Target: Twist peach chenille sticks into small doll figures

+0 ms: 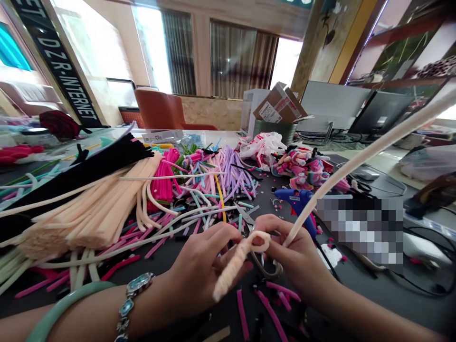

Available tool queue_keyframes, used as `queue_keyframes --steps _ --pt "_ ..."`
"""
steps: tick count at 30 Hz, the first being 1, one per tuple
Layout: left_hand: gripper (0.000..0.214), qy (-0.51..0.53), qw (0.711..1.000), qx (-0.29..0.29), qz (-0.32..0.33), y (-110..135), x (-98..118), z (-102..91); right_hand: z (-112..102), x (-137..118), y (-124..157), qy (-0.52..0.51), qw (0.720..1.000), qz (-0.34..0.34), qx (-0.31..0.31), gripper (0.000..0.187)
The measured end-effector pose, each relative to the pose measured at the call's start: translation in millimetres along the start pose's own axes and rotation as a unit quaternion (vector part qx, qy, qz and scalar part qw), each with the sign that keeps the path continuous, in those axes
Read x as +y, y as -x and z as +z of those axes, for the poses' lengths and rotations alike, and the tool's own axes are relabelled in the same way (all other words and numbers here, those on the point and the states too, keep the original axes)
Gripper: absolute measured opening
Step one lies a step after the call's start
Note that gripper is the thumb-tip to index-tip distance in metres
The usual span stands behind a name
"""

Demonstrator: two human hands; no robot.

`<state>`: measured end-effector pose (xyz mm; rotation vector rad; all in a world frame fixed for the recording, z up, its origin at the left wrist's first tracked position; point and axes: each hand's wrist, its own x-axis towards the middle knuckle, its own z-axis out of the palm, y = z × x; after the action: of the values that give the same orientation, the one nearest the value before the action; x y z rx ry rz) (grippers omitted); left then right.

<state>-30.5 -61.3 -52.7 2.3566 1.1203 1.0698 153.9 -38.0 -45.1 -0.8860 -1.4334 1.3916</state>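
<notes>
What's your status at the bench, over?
Left hand and right hand on peach pipe cleaner, one end coiled, long end rising right. Scissors under the hands. Blue glue gun just past right hand.

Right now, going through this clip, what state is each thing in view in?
Left hand, closed around the coil
Right hand, pinching the loop
Coiled pipe cleaner, wound in tight turns
Long cream pipe cleaner, sticking up past the right hand
Blue glue gun, on the table, not held
Cardboard box, flaps open
Plastic bag, crumpled
Black pipe cleaners, lying in a bunch
</notes>
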Motion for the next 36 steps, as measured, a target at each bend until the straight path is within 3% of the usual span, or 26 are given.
queue_keyframes --steps 6,13,16,22,24,26,28,31,36 --pt "0.021 -0.001 1.0 -0.014 0.017 1 3 -5.1 0 1 2 0.004 1.0 -0.015 -0.003 0.009" --pt "0.023 0.034 0.993 0.002 0.113 -2 6 -13.9 -1 -2 2 0.003 0.999 -0.044 -0.006 0.004" --pt "0.021 0.064 0.995 -0.018 0.079 -1 4 -11.5 0 -3 2 0.001 0.999 -0.046 -0.012 0.009" --pt "0.018 0.112 0.989 -0.078 -0.061 2 3 -3.2 1 -2 1 0.021 0.998 -0.063 -0.001 0.007" --pt "0.017 0.128 0.985 -0.073 -0.088 4 2 -0.7 0 -1 2 0.031 0.999 -0.037 0.018 0.004" --pt "0.015 0.145 0.982 -0.063 -0.108 5 -1 1.3 -2 -1 3 0.029 0.999 0.006 0.034 0.015" --pt "0.014 0.156 0.98 -0.042 -0.113 6 -3 3.0 -3 -1 5 0.017 0.998 0.031 0.049 0.022" --pt "0.01 0.174 0.979 -0.004 -0.109 6 -4 4.5 -3 -3 6 0.013 0.998 0.015 0.062 0.023" --pt "0.018 0.16 0.983 0.011 -0.088 3 -1 4.2 2 -7 5 0.06 0.998 0.004 0.014 0.019"
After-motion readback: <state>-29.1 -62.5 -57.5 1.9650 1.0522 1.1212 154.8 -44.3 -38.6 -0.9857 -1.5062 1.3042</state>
